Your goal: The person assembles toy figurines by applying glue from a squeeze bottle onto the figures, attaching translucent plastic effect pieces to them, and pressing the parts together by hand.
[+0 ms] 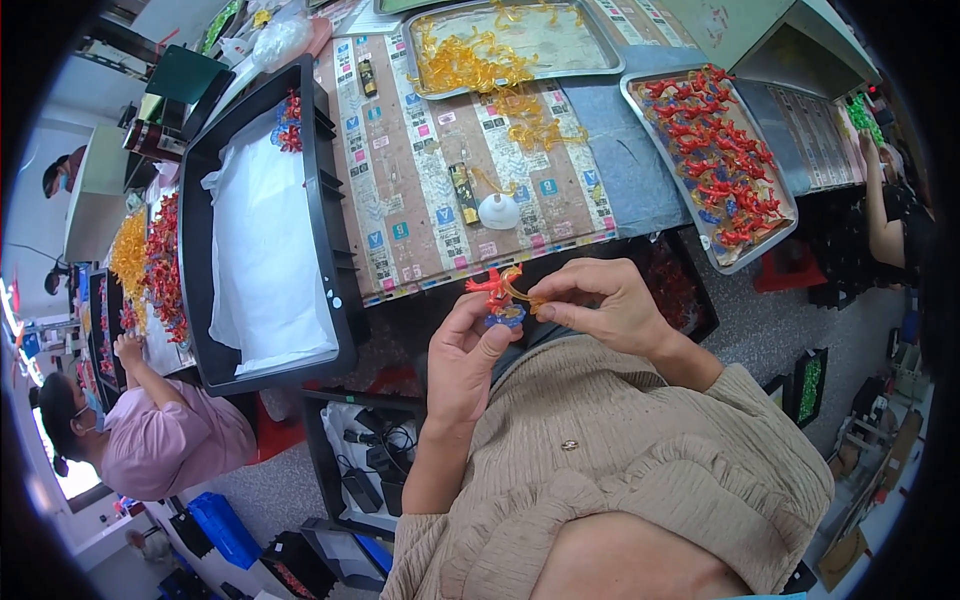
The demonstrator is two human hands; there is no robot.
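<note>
My left hand (460,370) is closed round a small red figurine (490,284) with a blue translucent base, held up before the table's front edge. Between the thumb and fingers of my right hand (612,308) is a curved, yellow translucent plastic piece (518,293), which meets the figurine's side. Whether it is fixed there cannot be made out. On the table just beyond are a white dispenser bottle (498,211) with a thin yellowish spout and a small black-and-gold tube (463,194).
Yellow pieces fill part of a metal tray (612,66) and spill over its near edge. Red and blue figurines cover another tray (640,110) at right. A deep black bin (345,345) lined with white sheet stands left. Co-workers sit at far left (165,440) and far right (885,220).
</note>
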